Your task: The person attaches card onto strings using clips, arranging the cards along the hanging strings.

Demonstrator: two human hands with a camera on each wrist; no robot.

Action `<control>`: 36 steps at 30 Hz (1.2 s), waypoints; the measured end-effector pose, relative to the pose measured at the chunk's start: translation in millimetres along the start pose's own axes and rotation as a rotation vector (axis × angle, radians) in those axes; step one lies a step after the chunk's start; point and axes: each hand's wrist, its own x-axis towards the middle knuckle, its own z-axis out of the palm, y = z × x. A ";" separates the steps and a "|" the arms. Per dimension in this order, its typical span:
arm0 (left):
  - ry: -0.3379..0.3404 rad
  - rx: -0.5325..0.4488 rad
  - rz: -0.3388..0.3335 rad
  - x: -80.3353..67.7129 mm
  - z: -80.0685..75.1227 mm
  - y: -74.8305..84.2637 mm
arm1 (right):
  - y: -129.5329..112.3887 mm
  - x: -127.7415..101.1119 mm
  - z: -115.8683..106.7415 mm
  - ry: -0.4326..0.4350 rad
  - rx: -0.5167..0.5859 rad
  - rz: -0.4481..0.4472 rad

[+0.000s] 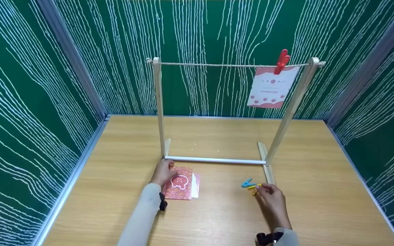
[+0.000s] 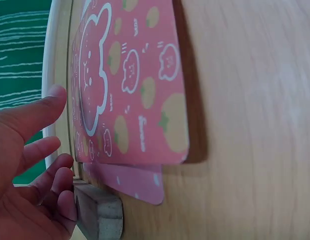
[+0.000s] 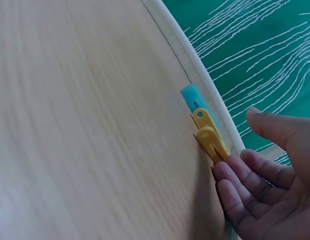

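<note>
I've got the surface, rack upright toward its back edge. Red card nearer left edge, long axis front-to-back, lying right and frontward of the nearer left hand (fingers loose, no grip I see). Right hand: thumb spread, fingertips touching yellow clothespin, nearer right edge.

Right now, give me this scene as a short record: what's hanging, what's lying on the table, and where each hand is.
Hanging: strawberry card, clipped to the rope by a red clip, near the right post
On the table: red bear card overlapping a paler card; blue clip beside a yellow clip
Left hand: at the red bear card's left edge; contact unclear
Right hand: fingers at the yellow clip, thumb apart from it
</note>
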 end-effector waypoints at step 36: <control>-0.123 -0.038 -0.179 -0.6 -11.3 5.9 | 3.5 0.7 27.2 0.016 -0.301 -0.154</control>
